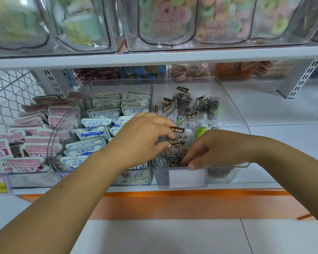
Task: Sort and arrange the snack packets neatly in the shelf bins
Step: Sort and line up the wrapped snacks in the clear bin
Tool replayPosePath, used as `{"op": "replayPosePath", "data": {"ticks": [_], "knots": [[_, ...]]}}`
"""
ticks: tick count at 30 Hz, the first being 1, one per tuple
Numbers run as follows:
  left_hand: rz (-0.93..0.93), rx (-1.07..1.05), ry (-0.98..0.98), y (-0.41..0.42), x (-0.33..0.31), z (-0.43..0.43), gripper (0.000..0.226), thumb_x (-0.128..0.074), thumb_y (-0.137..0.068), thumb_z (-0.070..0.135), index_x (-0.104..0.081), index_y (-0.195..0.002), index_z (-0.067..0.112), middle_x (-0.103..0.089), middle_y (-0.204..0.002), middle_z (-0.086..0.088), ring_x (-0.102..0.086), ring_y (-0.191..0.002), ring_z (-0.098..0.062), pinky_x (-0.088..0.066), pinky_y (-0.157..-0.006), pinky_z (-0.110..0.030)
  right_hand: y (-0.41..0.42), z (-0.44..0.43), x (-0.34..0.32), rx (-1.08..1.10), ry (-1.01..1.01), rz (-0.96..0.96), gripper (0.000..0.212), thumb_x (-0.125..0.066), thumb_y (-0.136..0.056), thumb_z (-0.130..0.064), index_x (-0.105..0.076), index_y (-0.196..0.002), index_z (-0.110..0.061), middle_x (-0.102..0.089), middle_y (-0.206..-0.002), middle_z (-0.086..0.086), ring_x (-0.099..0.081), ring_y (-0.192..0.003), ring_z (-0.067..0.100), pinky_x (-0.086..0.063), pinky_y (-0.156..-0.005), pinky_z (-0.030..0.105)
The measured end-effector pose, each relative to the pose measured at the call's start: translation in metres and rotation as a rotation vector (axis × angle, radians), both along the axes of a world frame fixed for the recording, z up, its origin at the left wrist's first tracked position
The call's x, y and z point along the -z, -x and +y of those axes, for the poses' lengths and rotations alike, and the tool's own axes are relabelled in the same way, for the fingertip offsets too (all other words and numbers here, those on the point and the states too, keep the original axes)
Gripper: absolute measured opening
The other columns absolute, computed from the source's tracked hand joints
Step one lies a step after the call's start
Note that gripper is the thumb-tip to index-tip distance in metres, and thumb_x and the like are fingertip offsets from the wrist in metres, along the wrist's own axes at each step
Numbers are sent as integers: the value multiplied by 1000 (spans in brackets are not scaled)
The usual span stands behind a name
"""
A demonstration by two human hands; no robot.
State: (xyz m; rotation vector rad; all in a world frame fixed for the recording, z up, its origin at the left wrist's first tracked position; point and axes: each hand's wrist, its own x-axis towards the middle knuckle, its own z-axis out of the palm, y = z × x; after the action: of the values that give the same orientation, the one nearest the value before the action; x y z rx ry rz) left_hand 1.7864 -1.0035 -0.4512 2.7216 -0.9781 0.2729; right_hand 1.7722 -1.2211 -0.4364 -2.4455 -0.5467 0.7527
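Three clear plastic bins stand side by side on the lower shelf. The right bin (235, 114) holds transparent packets of dark plums with brown labels (196, 105). My left hand (141, 140) reaches over from the left and pinches the top of the front plum packets (175, 151). At the bin's front edge, my right hand (213, 149) grips the lower end of the same packets. The middle bin (117, 83) is filled with white and blue packets (99, 123). Pink packets (37, 142) fill the left bin.
An upper shelf (154, 55) carries clear bins of ring-shaped candies (165, 17). More packets sit in bins at the back (189, 70). A blank white label holder (186, 177) fronts the right bin. White shelf surface (283, 136) lies to the right, wire mesh (9, 92) at left.
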Motion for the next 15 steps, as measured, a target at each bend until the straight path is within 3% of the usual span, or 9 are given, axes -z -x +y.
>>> {"op": "replayPosePath", "data": {"ticks": [6, 10, 13, 15], "knots": [[26, 6, 31, 1, -1, 1, 22, -67, -86, 36, -71, -108, 32, -59, -127, 18, -47, -121, -7, -22, -104, -25, -1, 4, 10, 97, -47, -148, 11, -65, -88, -36, -71, -80, -33, -65, -70, -24, -57, -64, -10, -41, -59, 7], [51, 11, 75, -2, -3, 2, 20, -64, -90, 29, -72, -109, 29, -61, -125, 15, -50, -118, -6, -26, -104, -22, 5, 6, 12, 191, -143, -259, 14, -60, -91, -33, -67, -80, -30, -67, -75, -15, -60, -67, 2, -49, -63, 20], [72, 2, 102, -5, -6, 1, 18, -65, -90, 28, -74, -106, 30, -62, -124, 16, -51, -117, -5, -30, -106, -24, 8, 7, 16, 249, -241, -288, 18, -62, -91, -31, -65, -74, -31, -62, -63, -21, -52, -54, -1, -39, -50, 14], [80, 1, 82, -5, -6, -1, 15, -67, -88, 30, -75, -101, 32, -62, -123, 17, -51, -115, -5, -32, -106, -28, 8, 9, 20, 256, -227, -256, 18, -62, -91, -33, -65, -73, -32, -59, -58, -20, -47, -48, -1, -35, -49, 13]]}}
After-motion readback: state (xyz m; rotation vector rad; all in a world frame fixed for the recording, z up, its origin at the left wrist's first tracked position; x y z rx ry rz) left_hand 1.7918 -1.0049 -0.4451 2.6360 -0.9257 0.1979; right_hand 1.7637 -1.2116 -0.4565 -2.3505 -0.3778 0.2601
